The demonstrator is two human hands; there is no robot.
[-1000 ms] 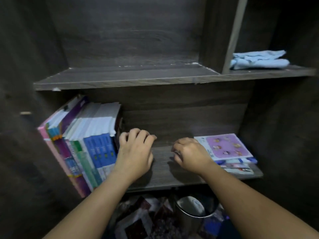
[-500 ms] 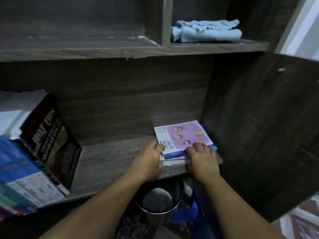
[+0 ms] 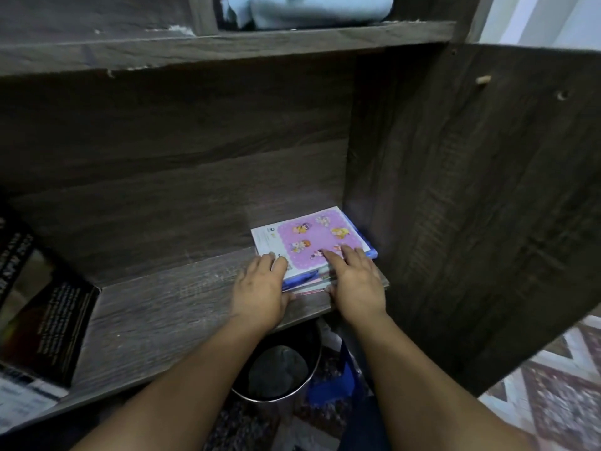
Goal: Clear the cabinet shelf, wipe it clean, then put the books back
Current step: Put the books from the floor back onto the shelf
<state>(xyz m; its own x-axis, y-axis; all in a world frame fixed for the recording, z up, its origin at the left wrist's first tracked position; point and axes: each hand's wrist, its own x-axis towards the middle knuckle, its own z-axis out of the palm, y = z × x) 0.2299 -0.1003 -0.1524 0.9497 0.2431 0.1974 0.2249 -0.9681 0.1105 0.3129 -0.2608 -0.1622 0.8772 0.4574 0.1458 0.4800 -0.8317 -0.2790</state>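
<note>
A flat stack of books (image 3: pixel 312 236), topped by a pink cover with cartoon figures, lies at the right end of the dark wooden shelf (image 3: pixel 162 320), against the cabinet's side wall. My left hand (image 3: pixel 260 288) grips the stack's front left corner, fingers curled over the top and thumb at the front edge. My right hand (image 3: pixel 354 284) holds the front right part, fingers spread on the pink cover and thumb against the front edge. A row of leaning books (image 3: pixel 42 320) stands at the shelf's left end, partly cut off by the frame.
A folded light blue cloth (image 3: pixel 312 9) lies on the shelf above. A round metal bucket (image 3: pixel 276 369) stands on the floor below the shelf. The open cabinet door (image 3: pixel 471 222) hangs at the right, with a patterned rug (image 3: pixel 553 385) beyond it.
Both hands moved from the shelf's middle to the flat stack at the right. Since half a second ago their fingers have slid further over the cover. The view swung right.
</note>
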